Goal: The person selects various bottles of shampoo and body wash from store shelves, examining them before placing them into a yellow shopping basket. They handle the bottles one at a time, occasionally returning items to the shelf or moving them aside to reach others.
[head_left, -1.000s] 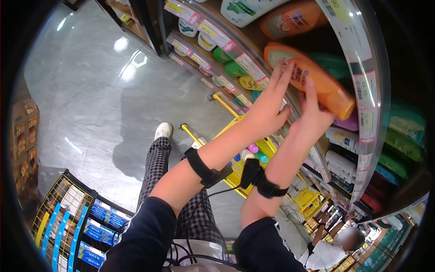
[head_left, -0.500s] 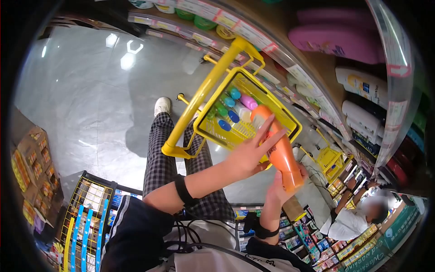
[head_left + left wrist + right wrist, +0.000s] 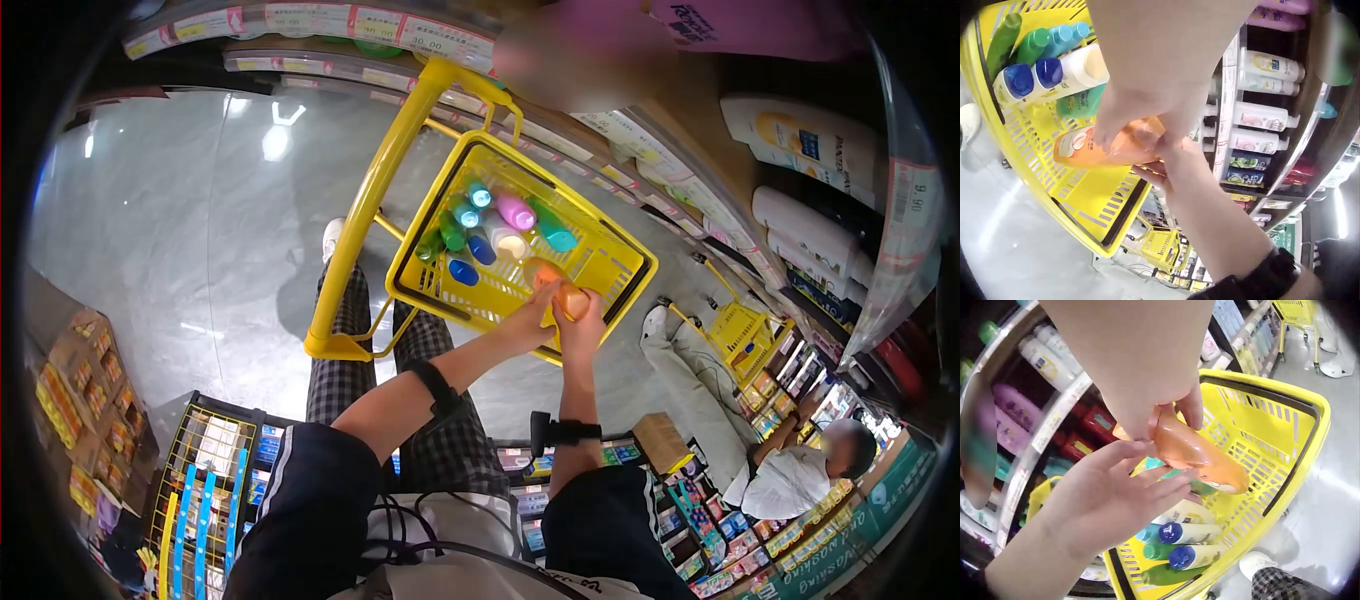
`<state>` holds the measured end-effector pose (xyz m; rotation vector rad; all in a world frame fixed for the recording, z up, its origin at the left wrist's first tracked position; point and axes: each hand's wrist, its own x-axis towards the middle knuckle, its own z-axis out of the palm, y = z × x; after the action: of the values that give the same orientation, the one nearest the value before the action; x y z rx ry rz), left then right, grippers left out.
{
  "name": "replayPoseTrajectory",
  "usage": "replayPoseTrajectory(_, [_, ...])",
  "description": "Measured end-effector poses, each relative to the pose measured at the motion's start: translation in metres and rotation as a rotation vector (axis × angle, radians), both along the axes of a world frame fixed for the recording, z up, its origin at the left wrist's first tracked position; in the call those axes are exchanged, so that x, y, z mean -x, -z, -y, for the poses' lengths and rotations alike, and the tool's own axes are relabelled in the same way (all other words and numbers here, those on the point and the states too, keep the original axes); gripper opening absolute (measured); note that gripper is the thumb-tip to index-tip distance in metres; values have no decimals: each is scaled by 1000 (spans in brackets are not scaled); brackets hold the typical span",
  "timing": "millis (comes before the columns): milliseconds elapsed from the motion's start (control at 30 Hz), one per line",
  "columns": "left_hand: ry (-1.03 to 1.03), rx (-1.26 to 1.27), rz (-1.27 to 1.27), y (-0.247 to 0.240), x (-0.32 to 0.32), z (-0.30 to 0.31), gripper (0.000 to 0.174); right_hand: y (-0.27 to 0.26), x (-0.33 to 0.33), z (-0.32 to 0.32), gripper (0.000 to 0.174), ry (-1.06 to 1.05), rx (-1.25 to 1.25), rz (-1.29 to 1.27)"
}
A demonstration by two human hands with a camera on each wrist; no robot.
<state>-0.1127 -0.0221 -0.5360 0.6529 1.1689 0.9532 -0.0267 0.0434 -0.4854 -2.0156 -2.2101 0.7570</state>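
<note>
Both hands on orange bottle (image 3: pixel 558 292). Right hand (image 3: pixel 582 325): fingers (image 3: pixel 1186 411) curled, grasping the bottle's upper end. Left hand (image 3: pixel 524 318): fingers (image 3: pixel 1169 482) nearly straight, laid against the bottle's side, thumb on top near the right hand's grip; supporting, not clenched.

Bottle tilted, far end pointing down and away from the fingers into yellow basket (image 3: pixel 612 262), inside its near corner. In the left wrist view the bottle (image 3: pixel 1088 147) lies over the basket's mesh wall (image 3: pixel 1082 215). Cannot tell if it touches the basket floor. Right wrist view: bottle (image 3: pixel 1205 456) just beyond the fingers, basket rim (image 3: pixel 1300 406) past it.

Beyond the fingers, deeper in the basket: row of lying bottles (image 3: pixel 487 228) with blue, green, teal, pink and white caps, close to the orange bottle's lower end; contact unclear. Tall yellow handle (image 3: pixel 372 205) rises from the basket, left of the fingers.

Right of the fingers: store shelves with white bottles (image 3: pixel 805 150), price-tag strip (image 3: pixel 400 24) along the shelf edge above. Second yellow basket (image 3: pixel 737 335) on the floor to the right, well apart. Grey glossy floor (image 3: pixel 170 220) to the left. Below the wrists: checked trousers (image 3: pixel 345 375), white shoe (image 3: pixel 333 240). Wire display rack (image 3: pixel 190 485) near the left elbow. Another person in a white top (image 3: pixel 785 485) sits low at right.
</note>
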Motion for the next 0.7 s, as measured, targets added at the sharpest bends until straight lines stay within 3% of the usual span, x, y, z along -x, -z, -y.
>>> replayPoseTrajectory(133, [41,100,-54,-16,26,1,80,22,8,-1,39,-48,114,-28])
replayPoseTrajectory(233, [-13,-58,-222,-8,25,11,75,46,13,-1,38,-164,73,-58])
replayPoseTrajectory(333, [21,-67,-167,5,24,16,75,72,15,3,44,-254,-94,-46])
replayPoseTrajectory(400, [-29,-217,-179,22,12,21,73,75,16,8,54,-162,8,-34])
replayPoseTrajectory(500, [-10,-202,-138,18,26,22,70,77,25,14,60,-208,-29,-51])
replayPoseTrajectory(667, [-109,-210,-93,-59,105,17,42,79,26,17,34,-1154,-936,1866])
replayPoseTrajectory(700, [-128,-221,-71,-72,119,17,42,67,42,20,32,-1466,-1008,2443])
